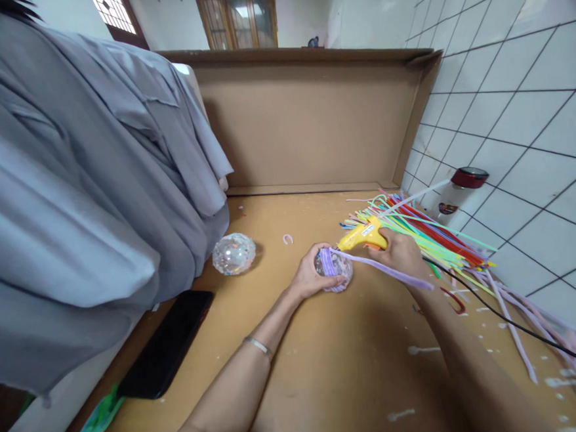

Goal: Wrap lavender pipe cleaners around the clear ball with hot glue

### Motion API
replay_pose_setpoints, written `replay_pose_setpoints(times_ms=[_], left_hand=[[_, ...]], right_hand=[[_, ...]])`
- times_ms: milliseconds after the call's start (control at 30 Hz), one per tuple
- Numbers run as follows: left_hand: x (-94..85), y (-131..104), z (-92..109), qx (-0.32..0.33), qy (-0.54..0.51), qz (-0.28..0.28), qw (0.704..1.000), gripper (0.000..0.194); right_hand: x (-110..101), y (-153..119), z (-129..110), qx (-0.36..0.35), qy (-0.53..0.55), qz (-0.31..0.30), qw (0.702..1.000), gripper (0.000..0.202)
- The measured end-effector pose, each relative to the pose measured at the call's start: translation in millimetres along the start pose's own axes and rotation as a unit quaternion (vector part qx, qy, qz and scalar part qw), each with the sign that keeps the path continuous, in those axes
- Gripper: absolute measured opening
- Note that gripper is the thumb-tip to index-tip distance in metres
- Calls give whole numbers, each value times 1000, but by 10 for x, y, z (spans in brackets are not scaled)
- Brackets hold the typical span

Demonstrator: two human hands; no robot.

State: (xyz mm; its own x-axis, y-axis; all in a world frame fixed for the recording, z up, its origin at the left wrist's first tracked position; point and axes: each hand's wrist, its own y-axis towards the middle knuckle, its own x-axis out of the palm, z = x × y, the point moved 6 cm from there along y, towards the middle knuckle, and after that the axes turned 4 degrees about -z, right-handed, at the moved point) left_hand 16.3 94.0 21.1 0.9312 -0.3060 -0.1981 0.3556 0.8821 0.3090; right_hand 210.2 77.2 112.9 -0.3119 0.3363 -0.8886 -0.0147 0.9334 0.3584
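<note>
The left hand (311, 277) cupped a clear faceted ball (334, 270) wrapped in lilac pipe cleaner (385, 270); the right hand (400, 253), at three o'clock, closed round a yellow glue gun (362, 236) (nozzle best kept just beside the wrap)

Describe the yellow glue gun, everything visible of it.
The glue gun has a yellow plastic-looking body with a small white label on its side and an orange part showing at the trigger. It is held above the brown tabletop by the right hand, whose fingers wrap its handle. Its nozzle points left, toward the clear faceted ball that the left hand holds. A black cord trails right from the hand. Colourful pipe cleaners lie behind it.
</note>
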Motion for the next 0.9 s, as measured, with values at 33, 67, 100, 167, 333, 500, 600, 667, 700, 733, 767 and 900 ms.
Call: replay_pose_setpoints(times_ms=[33, 67, 100, 167, 333, 500, 600, 667, 700, 733, 767, 900], left_hand=[[0, -1, 3, -1, 0, 1, 1000, 75], [-1, -2, 8, -2, 1, 2, 1000, 75], [-2, -3, 13, -3, 2, 3, 1000, 75], [-4, -5, 23, -4, 4, 4, 1000, 75], [-8, -5, 25, -2, 11, 4, 1000, 75], [-3, 1, 12, 2, 14, 1, 1000, 76], [2, 2, 14, 5, 9, -2, 1000, 75], [3, 1, 18, 7, 1, -2, 1000, 75], [2, 0, 19, 7, -2, 0, 1000, 75], [-2, -1, 18, 5, -2, 3, 1000, 74], [-8, -1, 17, 3, -1, 10, 1000, 74], [-35, -1, 25, 5, 9, 38, 999, 72]], right_hand=[[-3, -1, -6, -4, 3, -6, 1000, 20], [-3, -1, -6, -6, 6, -11, 1000, 20], [-2, -2, -4, -8, 9, -11, 1000, 20], [6, 0, 7, -13, 14, -4, 1000, 21], [55, 18, 60, 3, -2, 16, 1000, 22], [60, 20, 60, 6, -9, 25, 1000, 23], [41, 15, 49, -4, 1, 29, 1000, 24], [49, 26, 50, -8, 10, 16, 1000, 24], [60, 37, 66, -2, 13, 9, 1000, 25], [76, 49, 93, 10, 14, 3, 1000, 25], [101, 61, 134, 30, 12, -1, 999, 26], [316, 58, 371, 117, -24, -25, 993, 31]])
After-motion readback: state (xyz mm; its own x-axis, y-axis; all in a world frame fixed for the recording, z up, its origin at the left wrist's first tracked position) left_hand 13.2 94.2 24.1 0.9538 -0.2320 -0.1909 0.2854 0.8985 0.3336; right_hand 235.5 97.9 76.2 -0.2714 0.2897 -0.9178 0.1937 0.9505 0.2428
